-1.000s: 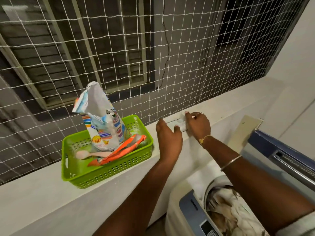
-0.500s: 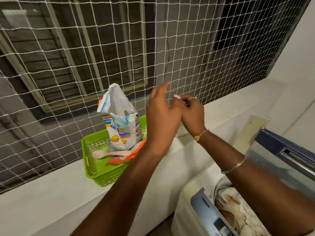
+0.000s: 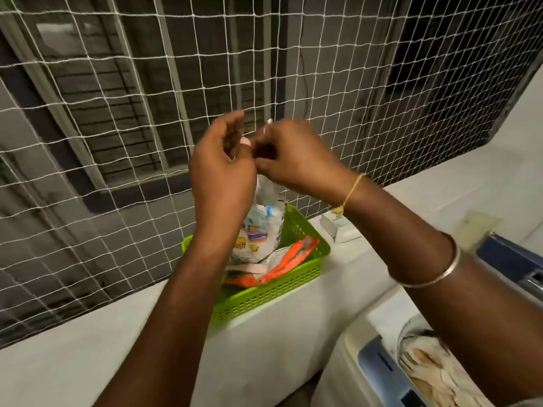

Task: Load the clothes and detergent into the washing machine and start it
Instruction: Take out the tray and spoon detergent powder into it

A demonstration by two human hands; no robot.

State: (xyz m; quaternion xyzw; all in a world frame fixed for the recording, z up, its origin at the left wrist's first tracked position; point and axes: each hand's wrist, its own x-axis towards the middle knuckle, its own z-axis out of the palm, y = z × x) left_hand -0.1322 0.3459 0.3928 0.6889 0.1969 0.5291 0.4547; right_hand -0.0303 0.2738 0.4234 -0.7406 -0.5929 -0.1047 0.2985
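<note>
My left hand [image 3: 223,171] and my right hand [image 3: 291,160] are raised together in front of the net, fingertips meeting. The right hand pinches a small thin white item [image 3: 269,122]; what it is stays unclear. The left hand's fingers curl beside it, and whether they grip anything is hidden. Directly below stands the opened white detergent bag [image 3: 264,227] in a green basket [image 3: 293,283] on the ledge. At the lower right is the top-load washing machine [image 3: 379,362], lid [image 3: 511,259] up, with light-coloured clothes [image 3: 426,365] in the tub.
An orange packet [image 3: 293,257] lies in the basket beside the bag. A small white box [image 3: 338,230] sits on the white ledge [image 3: 88,362] right of the basket. A white rope net [image 3: 117,113] closes off the opening behind the ledge.
Both hands have lifted from the white box on the ledge up to net height and come together. The view has shifted left, so the basket sits nearer the middle.
</note>
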